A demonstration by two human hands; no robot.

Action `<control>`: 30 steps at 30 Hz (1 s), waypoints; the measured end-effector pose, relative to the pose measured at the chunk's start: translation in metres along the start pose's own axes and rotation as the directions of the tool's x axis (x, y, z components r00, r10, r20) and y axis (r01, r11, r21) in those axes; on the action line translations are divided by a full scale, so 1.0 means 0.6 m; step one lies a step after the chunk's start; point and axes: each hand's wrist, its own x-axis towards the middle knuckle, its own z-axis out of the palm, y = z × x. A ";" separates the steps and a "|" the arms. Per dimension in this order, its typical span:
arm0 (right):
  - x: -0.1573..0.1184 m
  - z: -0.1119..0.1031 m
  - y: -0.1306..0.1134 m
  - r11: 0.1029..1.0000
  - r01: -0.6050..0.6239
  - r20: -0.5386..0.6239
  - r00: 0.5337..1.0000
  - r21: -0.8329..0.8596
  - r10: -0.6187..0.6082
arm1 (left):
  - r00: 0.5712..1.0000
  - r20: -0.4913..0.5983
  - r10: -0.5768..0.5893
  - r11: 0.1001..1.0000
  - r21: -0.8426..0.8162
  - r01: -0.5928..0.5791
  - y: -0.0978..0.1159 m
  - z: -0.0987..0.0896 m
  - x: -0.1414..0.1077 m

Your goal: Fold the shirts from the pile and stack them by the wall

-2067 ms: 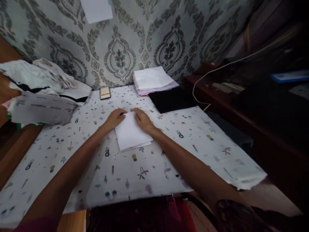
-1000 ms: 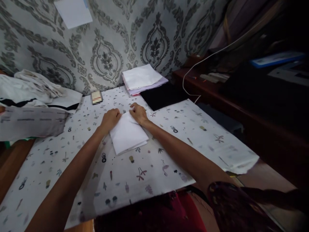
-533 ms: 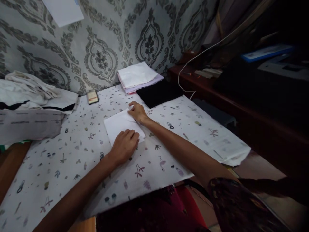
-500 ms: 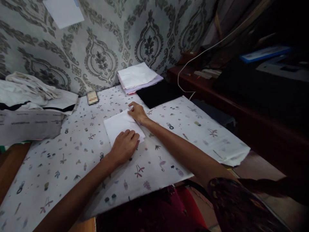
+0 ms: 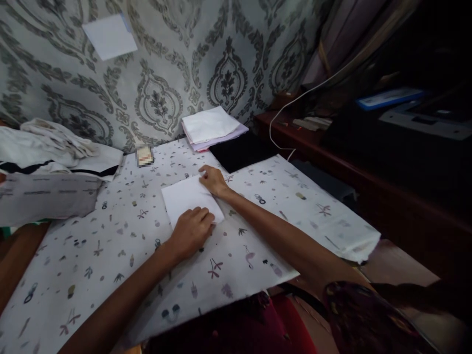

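A folded white cloth (image 5: 184, 199) lies on the printed tablecloth (image 5: 239, 275), between its front and back edges. The left hand (image 5: 194, 227) curls over the cloth's near edge, the right hand (image 5: 214, 182) bends at its far right corner; whether either grips cannot be told.

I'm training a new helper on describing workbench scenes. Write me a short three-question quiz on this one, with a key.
1. True or false: the right hand is nearer the patterned wall than the left hand.
2. Which lies directly beside the cloth stack? a) grey fabric, b) black cloth, c) the left hand.
3. Fill in: both hands touch a folded cloth coloured ____.

Key: 1. True. 2. b. 3. White.
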 end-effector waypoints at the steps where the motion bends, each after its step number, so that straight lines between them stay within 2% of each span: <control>1: -0.005 -0.002 -0.002 1.000 0.006 -0.003 1.000 -0.016 -0.006 | 1.000 0.001 0.000 1.000 -0.027 0.000 -0.001 -0.001 -0.001; 4: -0.016 -0.006 -0.016 0.990 0.075 -0.068 0.994 -0.115 -0.083 | 0.997 -0.045 -0.055 0.991 -0.126 0.049 -0.009 -0.007 -0.004; 6: -0.017 -0.002 -0.027 0.961 0.197 -0.074 0.974 -0.195 -0.214 | 0.989 -0.094 -0.113 0.982 -0.163 0.096 -0.018 -0.005 -0.008; 9: -0.008 0.016 -0.036 0.889 0.396 0.057 0.917 -0.231 -0.394 | 0.977 -0.122 -0.175 0.975 -0.159 0.154 -0.032 0.014 -0.013; 13: 0.011 0.047 -0.022 0.854 0.452 0.220 0.888 -0.257 -0.404 | 0.975 -0.051 -0.217 0.973 -0.094 0.212 -0.039 0.050 -0.016; 18: 0.019 0.054 -0.004 0.844 0.472 0.261 0.874 -0.255 -0.410 | 0.968 -0.045 -0.246 0.963 -0.128 0.239 -0.037 0.061 -0.031; 20: 0.020 0.048 -0.003 0.839 0.493 0.277 0.860 -0.232 -0.428 | 0.944 -0.084 -0.320 0.933 -0.200 0.299 -0.043 0.058 -0.046; 21: 0.021 0.045 -0.003 0.834 0.507 0.289 0.850 -0.220 -0.440 | 0.915 -0.112 -0.388 0.900 -0.262 0.349 -0.048 0.056 -0.055; 22: 0.023 0.042 -0.002 0.826 0.523 0.302 0.838 -0.211 -0.454 | 0.871 -0.137 -0.471 0.847 -0.346 0.403 -0.054 0.052 -0.064; 24: 0.030 0.036 -0.002 0.812 0.549 0.336 0.816 -0.195 -0.471 | 0.738 -0.127 -0.662 0.658 -0.569 0.493 -0.070 0.040 -0.077; 25: 0.035 0.034 -0.003 0.816 0.549 0.356 0.810 -0.182 -0.466 | 0.659 -0.070 -0.748 0.516 -0.685 0.514 -0.078 0.032 -0.080; 27: 0.047 0.032 -0.007 0.842 0.518 0.397 0.811 -0.148 -0.429 | 0.525 0.132 -0.841 0.176 -0.850 0.496 -0.091 0.013 -0.080; 28: 0.052 0.031 -0.010 0.858 0.495 0.416 0.814 -0.135 -0.405 | 0.486 0.251 -0.837 0.010 -0.881 0.472 -0.094 0.005 -0.077; 29: 0.057 0.030 -0.015 0.871 0.475 0.432 0.817 -0.126 -0.383 | 0.474 0.359 -0.804 -0.129 -0.884 0.450 -0.095 -0.003 -0.073; 30: 0.061 0.027 -0.020 0.878 0.462 0.442 0.818 -0.123 -0.368 | 0.491 0.444 -0.750 -0.230 -0.870 0.436 -0.094 -0.009 -0.069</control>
